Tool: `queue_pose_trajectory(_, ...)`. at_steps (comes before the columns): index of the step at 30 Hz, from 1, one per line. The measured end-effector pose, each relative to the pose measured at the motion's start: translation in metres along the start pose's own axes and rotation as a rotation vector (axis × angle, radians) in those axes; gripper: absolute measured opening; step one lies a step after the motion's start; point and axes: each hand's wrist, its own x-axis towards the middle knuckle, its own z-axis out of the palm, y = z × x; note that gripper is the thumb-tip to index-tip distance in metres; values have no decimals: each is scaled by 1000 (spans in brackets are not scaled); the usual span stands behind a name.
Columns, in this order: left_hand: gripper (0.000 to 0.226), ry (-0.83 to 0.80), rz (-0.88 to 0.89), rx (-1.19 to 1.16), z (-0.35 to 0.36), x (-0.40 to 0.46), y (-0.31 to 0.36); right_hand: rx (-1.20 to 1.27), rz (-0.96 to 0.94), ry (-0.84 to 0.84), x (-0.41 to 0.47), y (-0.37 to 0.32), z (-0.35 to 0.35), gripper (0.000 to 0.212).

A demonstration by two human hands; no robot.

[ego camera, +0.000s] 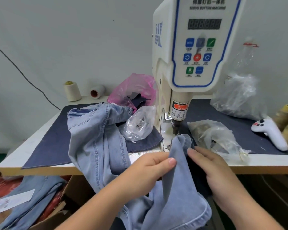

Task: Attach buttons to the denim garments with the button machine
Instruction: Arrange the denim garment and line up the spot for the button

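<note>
Both hands are holding a fold of the light denim garment (pixel 178 165) up toward the button machine (pixel 189 67): the left hand (pixel 150 170) is pinching its left edge in a narrow grip, and the right hand (pixel 211 170) is closing round its right edge. The fold's long axis is running away from the person, its tip lying just below the machine's punch head (pixel 177 128), nearly touching. The garment's remainder is draping over the cloth-covered worktop (pixel 40 141), against a plain pale wall.
</note>
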Motion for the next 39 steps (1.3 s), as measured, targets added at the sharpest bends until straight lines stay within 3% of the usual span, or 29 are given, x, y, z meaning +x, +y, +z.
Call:
queue_pose_trajectory(3, 36, -48, 43, 203, 3, -2, -3, -2, -29, 107, 1, 3, 2, 34)
queue_pose_trajectory(5, 38, -63, 48, 211, 2, -4, 0, 8, -81, 123, -1, 3, 3, 31)
queue_pose_trajectory(7, 41, 46, 70, 190, -4, -2, 6, -1, -139, 64, -4, 1, 3, 29)
queue_pose_trajectory(10, 33, 220, 125, 164, -14, 7, 17, -93, -175, -13, -7, -1, 5, 46)
queue_pose_trajectory(12, 38, 153, 129, 150, -14, 9, 24, -85, -176, -84, -9, -1, 5, 46)
queue_pose_trajectory(17, 40, 22, 206, 383, -9, 9, 33, 73, -110, -237, -17, -9, 3, 42)
queue_pose_trajectory(21, 22, 147, 454, 510, -7, 1, 34, 191, -32, -168, -21, -15, -5, 38)
queue_pose_trajectory(24, 13, 193, 602, 735, -4, -3, 34, 204, -22, -151, -21, -18, -7, 41)
queue_pose_trajectory(29, 19, 235, 771, 978, 4, -11, 39, 104, -11, -78, -17, -16, -8, 49)
queue_pose_trajectory(31, 18, 320, 882, 1129, 7, -15, 41, -5, -33, 12, -15, -14, -8, 45)
queue_pose_trajectory(33, 23, 272, 935, 1175, 10, -19, 43, -160, -92, 140, -14, -12, -9, 39)
queue_pose_trajectory(36, 21, 179, 779, 1194, 11, -20, 45, -212, -176, 226, -20, -19, -7, 22)
queue_pose_trajectory(39, 10, 192, 453, 1128, 9, -14, 44, 20, -227, 15, -34, -28, -5, 39)
